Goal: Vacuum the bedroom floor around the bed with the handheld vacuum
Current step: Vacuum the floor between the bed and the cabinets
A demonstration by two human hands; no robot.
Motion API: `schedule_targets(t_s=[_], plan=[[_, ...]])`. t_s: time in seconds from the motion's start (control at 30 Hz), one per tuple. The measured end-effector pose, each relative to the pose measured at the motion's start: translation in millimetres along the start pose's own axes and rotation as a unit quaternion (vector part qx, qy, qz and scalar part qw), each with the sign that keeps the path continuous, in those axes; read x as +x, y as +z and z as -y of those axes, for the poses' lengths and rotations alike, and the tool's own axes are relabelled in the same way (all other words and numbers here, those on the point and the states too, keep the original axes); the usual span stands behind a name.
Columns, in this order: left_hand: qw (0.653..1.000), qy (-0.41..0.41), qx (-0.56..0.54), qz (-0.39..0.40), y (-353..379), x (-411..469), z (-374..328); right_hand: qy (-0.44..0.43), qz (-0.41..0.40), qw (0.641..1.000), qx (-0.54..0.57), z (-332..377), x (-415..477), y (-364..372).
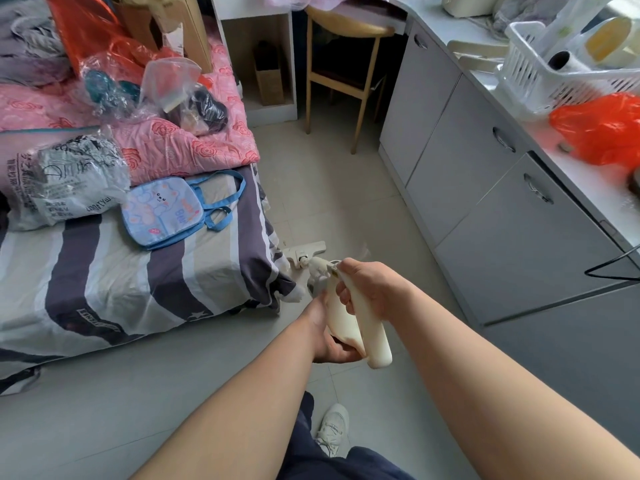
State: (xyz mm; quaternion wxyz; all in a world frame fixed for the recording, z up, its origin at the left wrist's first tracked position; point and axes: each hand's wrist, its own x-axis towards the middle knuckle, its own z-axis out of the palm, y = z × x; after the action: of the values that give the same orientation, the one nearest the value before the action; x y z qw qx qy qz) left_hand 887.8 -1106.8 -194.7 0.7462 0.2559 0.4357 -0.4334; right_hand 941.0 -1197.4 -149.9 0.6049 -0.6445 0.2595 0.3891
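**Both hands on the vacuum at the bed's corner**

In the head view, the cream handheld vacuum [349, 323] is at centre frame, above the grey floor [194, 368]. The right hand [370, 289] curls its fingers round the upper handle. The left hand [327, 336] grips the body from beneath. The floor head [304, 252] rests on the tiles just beside the corner of the striped bed [104, 271], at left of frame.

Home bedroom, striped bed [104, 271], pink quilt [166, 147], grey cabinets [485, 202], wooden chair [346, 64]
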Motion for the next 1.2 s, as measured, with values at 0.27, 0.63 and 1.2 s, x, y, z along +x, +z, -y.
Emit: schedule_targets(t_s=[0.27,0.63,1.2], plan=[[1.0,-0.005,0.006,-0.02,-9.7,-3.3,-22.9,0.009,0.012,0.999,0.032,11.1,16.4,12.7],[1.0,-0.007,-0.011,-0.021,-18.3,2.1,-84.8,0.016,-0.021,1.0,0.003,59.0,47.8,41.3],[0.998,-0.035,-0.03,-0.053,-32.9,5.9,-177.0,0.007,-0.022,1.0,-0.013,125.5,92.9,81.4]])
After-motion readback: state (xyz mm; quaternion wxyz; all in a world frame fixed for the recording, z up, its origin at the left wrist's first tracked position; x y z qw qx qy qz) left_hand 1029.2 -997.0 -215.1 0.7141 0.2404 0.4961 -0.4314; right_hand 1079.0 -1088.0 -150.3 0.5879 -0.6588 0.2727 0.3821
